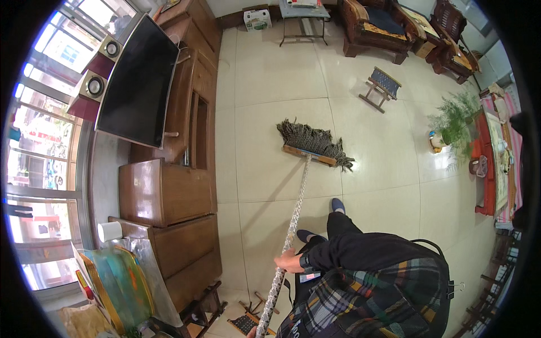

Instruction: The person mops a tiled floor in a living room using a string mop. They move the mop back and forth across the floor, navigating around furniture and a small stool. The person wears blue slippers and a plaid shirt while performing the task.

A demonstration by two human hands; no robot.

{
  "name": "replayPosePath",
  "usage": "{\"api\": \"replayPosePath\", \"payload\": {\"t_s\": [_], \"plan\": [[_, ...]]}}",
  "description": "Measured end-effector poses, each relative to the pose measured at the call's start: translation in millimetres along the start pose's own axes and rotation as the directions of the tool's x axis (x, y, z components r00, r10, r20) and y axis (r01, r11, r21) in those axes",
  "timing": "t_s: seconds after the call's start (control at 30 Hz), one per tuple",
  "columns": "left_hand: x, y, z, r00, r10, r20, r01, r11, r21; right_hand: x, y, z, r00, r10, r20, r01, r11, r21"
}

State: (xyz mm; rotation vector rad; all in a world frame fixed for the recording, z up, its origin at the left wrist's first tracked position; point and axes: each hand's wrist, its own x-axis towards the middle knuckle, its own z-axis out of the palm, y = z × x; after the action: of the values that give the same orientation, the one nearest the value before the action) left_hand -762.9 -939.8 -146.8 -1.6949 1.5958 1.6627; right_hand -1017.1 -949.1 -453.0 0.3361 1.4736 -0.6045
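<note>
A mop (316, 142) with dark grey cloth strands lies spread on the tiled floor. Its wooden bar has a long handle in a white and grey patterned wrap, slanting down toward me. My right hand (289, 261), at the end of a black sleeve, is closed around the middle of that handle. Low at the picture's edge, a small part of my left hand (252, 332) shows against the handle's upper end, seemingly gripping it; most of it is cut off. My feet in dark slippers stand right of the handle.
Along the left run wooden cabinets (142, 191) with a large television (138, 81) and speakers. A small folding stool (383, 87) stands ahead to the right, near a carved wooden armchair (375, 28). A potted plant (451, 127) is by the red table. Another stool (245, 323) lies low at left.
</note>
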Motion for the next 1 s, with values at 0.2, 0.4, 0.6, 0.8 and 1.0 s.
{"api": "replayPosePath", "payload": {"t_s": [0.2, 0.4, 0.6, 0.8, 1.0], "plan": [[45.5, -4.8, 26.4, 0.997, 0.072, 0.032, -0.076, 0.985, 0.152, 36.7, -1.0, -27.4, 0.995, -0.001, -0.103, 0.016, 0.988, 0.152], [141.3, -8.6, 68.2, 0.97, 0.237, 0.058, -0.244, 0.943, 0.228, 66.9, -60.8, -92.8, 0.995, -0.1, 0.005, 0.097, 0.976, 0.194], [233.1, 98.2, 99.1, 0.924, 0.368, 0.102, -0.38, 0.859, 0.344, 79.2, -176.0, -189.5, 0.873, -0.15, -0.464, 0.222, 0.97, 0.103], [335.8, 303.1, 152.5, 0.847, 0.492, 0.204, -0.531, 0.752, 0.391, 108.0, -331.4, -349.3, 0.733, -0.263, -0.627, 0.388, 0.919, 0.068], [427.6, 455.5, 204.2, 0.851, 0.408, 0.331, -0.522, 0.723, 0.453, 116.1, -429.9, -437.7, 0.731, -0.255, -0.633, 0.438, 0.887, 0.149]]}}
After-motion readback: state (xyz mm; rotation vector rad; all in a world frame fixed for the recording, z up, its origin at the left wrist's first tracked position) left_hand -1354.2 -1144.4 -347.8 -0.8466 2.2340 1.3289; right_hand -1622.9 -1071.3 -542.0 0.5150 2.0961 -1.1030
